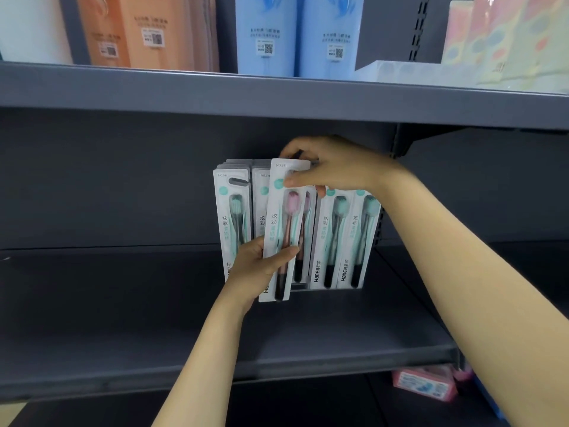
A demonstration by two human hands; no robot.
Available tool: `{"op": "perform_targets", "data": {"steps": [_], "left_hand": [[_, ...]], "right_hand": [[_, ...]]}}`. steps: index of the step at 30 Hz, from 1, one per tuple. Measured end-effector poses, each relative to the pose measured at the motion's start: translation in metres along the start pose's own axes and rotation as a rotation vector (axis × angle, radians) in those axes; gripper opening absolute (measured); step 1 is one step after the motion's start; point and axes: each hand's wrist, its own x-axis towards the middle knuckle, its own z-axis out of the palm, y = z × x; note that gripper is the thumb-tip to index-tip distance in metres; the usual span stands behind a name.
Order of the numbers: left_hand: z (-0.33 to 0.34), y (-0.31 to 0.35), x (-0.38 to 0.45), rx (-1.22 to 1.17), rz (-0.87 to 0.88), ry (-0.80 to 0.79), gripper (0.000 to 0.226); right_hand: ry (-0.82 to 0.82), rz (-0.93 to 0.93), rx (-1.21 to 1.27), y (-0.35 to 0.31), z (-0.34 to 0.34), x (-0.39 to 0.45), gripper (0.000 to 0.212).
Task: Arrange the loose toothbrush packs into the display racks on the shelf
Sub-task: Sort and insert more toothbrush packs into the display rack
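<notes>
Holding a pink toothbrush pack (281, 229) between both hands, we keep it tilted just in front of the display rack (326, 286) on the grey shelf (123, 303). Our left hand (258, 269) grips its lower edge, thumb across the front; our right hand (326, 166) pinches its top. Behind it, green toothbrush packs (345, 238) stand upright in rows. Blue boxes (295, 35) sit on the upper shelf (184, 90).
</notes>
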Motion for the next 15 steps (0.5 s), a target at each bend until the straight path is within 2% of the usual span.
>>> {"op": "perform_targets", "data": {"steps": [2,4,9,15], "left_hand": [[0.002,0.002,-0.002,-0.023,0.012,-0.002,0.011],[0.004,0.003,-0.003,-0.043,0.038,0.023,0.013],[0.001,0.002,-0.006,-0.160,0.017,0.094,0.023],[-0.011,0.000,-0.005,-0.151,0.024,0.219,0.013]], "right_hand": [[0.019,-0.004,-0.025,-0.002,0.000,0.000,0.011],[0.026,0.017,-0.034,-0.003,-0.002,-0.002,0.007],[0.045,0.098,-0.140,-0.004,-0.011,-0.006,0.009],[0.049,0.220,-0.176,0.000,-0.020,-0.008,0.023]]}}
